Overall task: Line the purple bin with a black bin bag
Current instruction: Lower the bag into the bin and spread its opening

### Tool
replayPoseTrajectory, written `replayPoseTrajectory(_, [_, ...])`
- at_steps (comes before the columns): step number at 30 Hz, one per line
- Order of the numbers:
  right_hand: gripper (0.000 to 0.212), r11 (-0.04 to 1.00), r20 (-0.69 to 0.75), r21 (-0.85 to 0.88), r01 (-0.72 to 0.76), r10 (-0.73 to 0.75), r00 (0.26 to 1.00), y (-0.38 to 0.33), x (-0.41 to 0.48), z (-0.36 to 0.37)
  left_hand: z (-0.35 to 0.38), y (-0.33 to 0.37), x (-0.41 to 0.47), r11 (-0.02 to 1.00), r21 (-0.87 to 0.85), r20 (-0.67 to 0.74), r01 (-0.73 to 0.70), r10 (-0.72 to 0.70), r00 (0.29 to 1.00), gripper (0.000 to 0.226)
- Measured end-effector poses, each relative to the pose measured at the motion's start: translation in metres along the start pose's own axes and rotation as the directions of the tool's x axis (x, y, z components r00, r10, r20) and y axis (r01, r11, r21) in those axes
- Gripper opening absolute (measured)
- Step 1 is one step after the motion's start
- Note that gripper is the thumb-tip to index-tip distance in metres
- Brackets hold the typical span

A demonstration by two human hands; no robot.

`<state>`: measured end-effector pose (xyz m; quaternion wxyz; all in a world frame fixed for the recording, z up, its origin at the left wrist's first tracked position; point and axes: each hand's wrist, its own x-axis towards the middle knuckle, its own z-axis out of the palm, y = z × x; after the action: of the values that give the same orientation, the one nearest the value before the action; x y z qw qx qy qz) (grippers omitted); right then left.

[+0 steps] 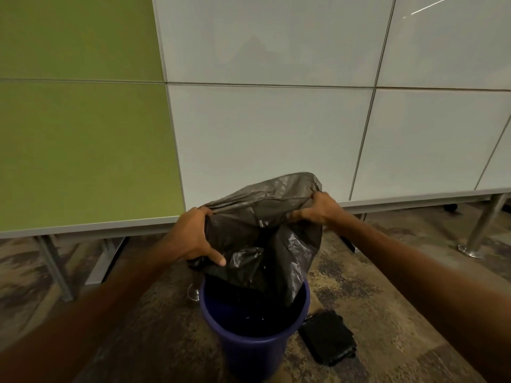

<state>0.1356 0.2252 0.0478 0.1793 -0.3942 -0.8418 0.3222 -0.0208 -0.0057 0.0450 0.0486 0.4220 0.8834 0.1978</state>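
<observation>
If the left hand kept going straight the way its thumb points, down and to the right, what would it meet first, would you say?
Probably more of the black bin bag already in the left hand's grip, its crumpled plastic sagging towards the purple bin. Beyond that, likely the bin's dark interior, though depth is unclear.

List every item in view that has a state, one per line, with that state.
Purple bin: upright on the carpet, bag's lower end inside, rim not yet covered.
Black bin bag: opened out, held above the bin, mouth not folded over the rim.
Left hand: gripping the bag's top edge.
Right hand: gripping the bag's top edge.
Folded black bags: lying flat on the carpet beside the bin.
</observation>
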Motion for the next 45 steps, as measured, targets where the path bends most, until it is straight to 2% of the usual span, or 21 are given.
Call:
replayPoseTrajectory(3, [0.075,0.974,0.044,0.188,-0.127,0.121,0.992,0.012,-0.008,0.006,0.007,-0.005,-0.003,0.999,0.036,0.071,-0.011,0.008,0.997,0.115])
replayPoseTrajectory(5, [0.092,0.985,0.027,0.132,-0.109,0.107,0.994,0.019,-0.008,0.010,0.009,-0.005,-0.003,0.998,-0.052,0.055,-0.018,0.020,0.998,0.103])
replayPoseTrajectory(7, [0.102,0.996,0.002,0.028,-0.081,0.081,0.997,0.021,-0.011,0.012,0.010,-0.005,-0.001,0.983,-0.182,-0.032,-0.017,0.012,0.999,0.086])
replayPoseTrajectory(10, [0.090,0.997,0.082,-0.079,-0.001,0.008,0.997,0.021,-0.016,0.014,0.015,-0.010,0.007,0.966,-0.243,-0.204,-0.086,0.035,0.978,0.046])
replayPoseTrajectory(12, [0.072,0.992,0.146,-0.097,0.085,-0.070,0.987,0.021,-0.017,0.012,0.016,-0.013,0.008,0.977,-0.176,-0.288,-0.117,0.062,0.956,0.019])
replayPoseTrajectory(14, [0.061,0.989,0.208,-0.074,0.126,-0.109,0.972,0.024,-0.016,0.008,0.018,-0.017,0.009,0.991,-0.086,-0.293,-0.104,0.074,0.953,0.009])
replayPoseTrajectory(18, [0.075,0.970,0.329,-0.128,0.205,-0.154,0.932,0.034,-0.016,0.002,0.025,-0.032,0.008,0.993,0.090,-0.170,-0.083,0.097,0.981,0.028])
replayPoseTrajectory(23, [0.088,0.977,0.435,-0.052,0.209,-0.166,0.885,0.048,-0.025,0.000,0.038,-0.039,0.002,0.991,0.121,0.061,-0.053,0.046,0.997,0.055])
replayPoseTrajectory(26, [0.095,0.983,0.467,-0.012,0.182,-0.156,0.870,0.065,-0.021,0.006,0.043,-0.044,0.000,0.992,0.117,0.102,-0.037,0.025,0.994,0.069])
replayPoseTrajectory(29, [0.098,0.988,0.460,0.130,0.084,-0.135,0.878,0.082,-0.016,0.015,0.048,-0.048,-0.001,0.997,0.074,0.107,-0.012,0.004,0.994,0.089])
replayPoseTrajectory(31, [0.092,0.966,0.411,0.257,0.026,-0.134,0.902,0.092,-0.012,0.025,0.054,-0.053,-0.001,0.999,0.019,0.080,-0.027,0.026,0.996,0.099])
replayPoseTrajectory(32, [0.082,0.942,0.375,0.336,-0.006,-0.128,0.918,0.095,-0.010,0.031,0.057,-0.056,0.000,0.999,-0.013,0.064,-0.043,0.044,0.997,0.101])
replayPoseTrajectory(34, [0.052,0.887,0.277,0.461,-0.031,-0.110,0.955,0.100,-0.005,0.043,0.066,-0.061,0.004,0.995,-0.078,0.013,-0.068,0.069,0.998,0.096])
replayPoseTrajectory(37, [0.022,0.918,0.115,0.394,0.038,-0.090,0.989,0.109,0.011,0.062,0.085,-0.073,0.012,0.985,-0.161,-0.150,-0.061,0.037,0.988,0.064])
replayPoseTrajectory(39, [0.023,0.955,0.127,0.290,0.060,-0.101,0.987,0.118,0.022,0.074,0.098,-0.084,0.016,0.988,-0.148,-0.159,-0.037,0.013,0.987,0.050])
replayPoseTrajectory(43, [0.042,0.989,0.233,0.116,0.087,-0.112,0.966,0.140,0.035,0.097,0.124,-0.103,0.018,0.996,-0.082,0.063,-0.035,0.040,0.997,0.054])
replayPoseTrajectory(45, [0.046,0.994,0.267,0.082,0.077,-0.097,0.959,0.151,0.043,0.108,0.134,-0.112,0.020,0.996,-0.076,0.102,-0.048,0.055,0.993,0.055])
